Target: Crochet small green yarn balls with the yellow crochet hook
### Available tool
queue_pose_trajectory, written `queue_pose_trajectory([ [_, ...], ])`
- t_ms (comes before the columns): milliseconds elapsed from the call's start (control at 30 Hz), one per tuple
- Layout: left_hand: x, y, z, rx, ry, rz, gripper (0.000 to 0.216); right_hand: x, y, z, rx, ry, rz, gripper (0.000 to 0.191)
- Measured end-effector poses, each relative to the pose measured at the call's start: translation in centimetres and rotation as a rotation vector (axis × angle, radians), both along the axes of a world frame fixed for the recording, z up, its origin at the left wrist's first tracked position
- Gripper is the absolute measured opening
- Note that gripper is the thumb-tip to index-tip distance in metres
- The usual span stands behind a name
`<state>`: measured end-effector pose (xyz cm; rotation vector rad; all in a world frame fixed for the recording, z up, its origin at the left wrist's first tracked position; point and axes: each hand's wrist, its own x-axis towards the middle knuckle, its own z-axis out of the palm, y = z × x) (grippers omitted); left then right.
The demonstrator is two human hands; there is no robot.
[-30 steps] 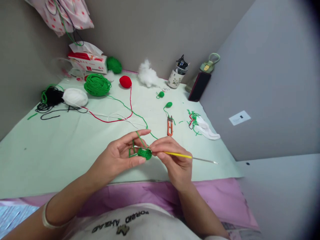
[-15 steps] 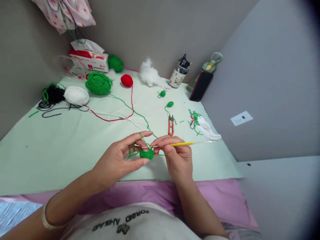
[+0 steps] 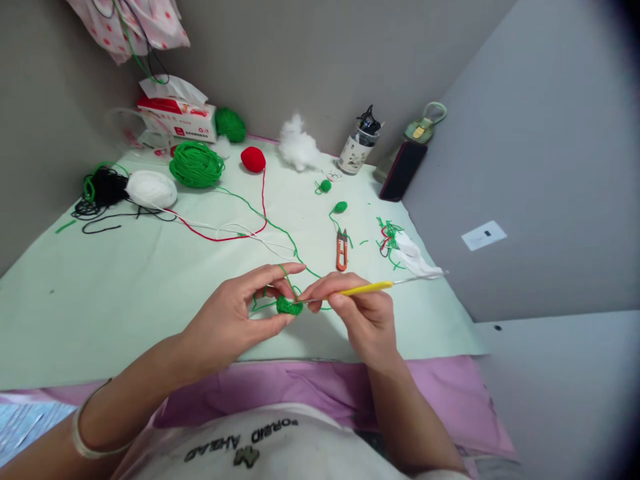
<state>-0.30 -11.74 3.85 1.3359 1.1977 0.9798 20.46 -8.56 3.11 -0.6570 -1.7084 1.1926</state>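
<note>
my left fingers (image 3: 270, 273) are pinching the small green crochet piece (image 3: 289, 308) over the worktop (image 3: 125, 300), seemingly to steady its rim, while my right fingers (image 3: 323, 286) are gripping the yellow-handled hook (image 3: 367, 289) like a pen, probably for fine control.

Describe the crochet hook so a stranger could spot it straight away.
Over the pale green tabletop, find the person's right hand. It holds the crochet hook, one tip at the green crocheted piece. The hook's yellow grip sets it apart from the orange snips beyond.
</note>
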Motion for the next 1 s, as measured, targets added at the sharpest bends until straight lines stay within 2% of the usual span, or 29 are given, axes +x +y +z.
queue_pose_trajectory([
  [100, 0.1, 0.2, -0.1, 0.045, 0.052, 0.023, 0.034, 0.0, -0.4, 0.1, 0.260, -0.153, -0.024, 0.026],
  [267, 0.7, -0.2, -0.6, 0.000, -0.031, 0.145, 0.052, -1.1, -1.3, -0.9, 0.666, -0.377, -0.198, 0.039],
  [400, 1.2, -0.9, -1.1, -0.033, -0.224, 0.213, 0.056, -2.1, -1.8, -1.7, 0.951, -0.467, -0.425, 0.037],
  [500, 1.4, -1.1, -1.4, -0.190, -0.484, 0.178, 0.052, -2.4, -2.0, -1.9, 1.075, -0.433, -0.489, 0.034],
  [567, 1.3, -1.0, -1.5, -0.326, -0.643, 0.110, 0.049, -2.3, -1.8, -1.8, 1.032, -0.353, -0.451, 0.033],
  [667, 1.1, -0.6, -1.6, -0.403, -0.738, 0.028, 0.054, -1.9, -1.2, -1.8, 0.776, -0.161, -0.340, 0.029],
  [800, 0.7, 0.0, -1.6, -0.332, -0.679, 0.018, 0.061, -1.3, -0.7, -1.5, 0.435, 0.035, -0.202, 0.028],
  [1000, -0.4, 0.2, -1.3, -0.171, -0.440, -0.035, 0.055, -0.3, -0.6, -0.6, 0.158, 0.102, -0.181, 0.022],
])
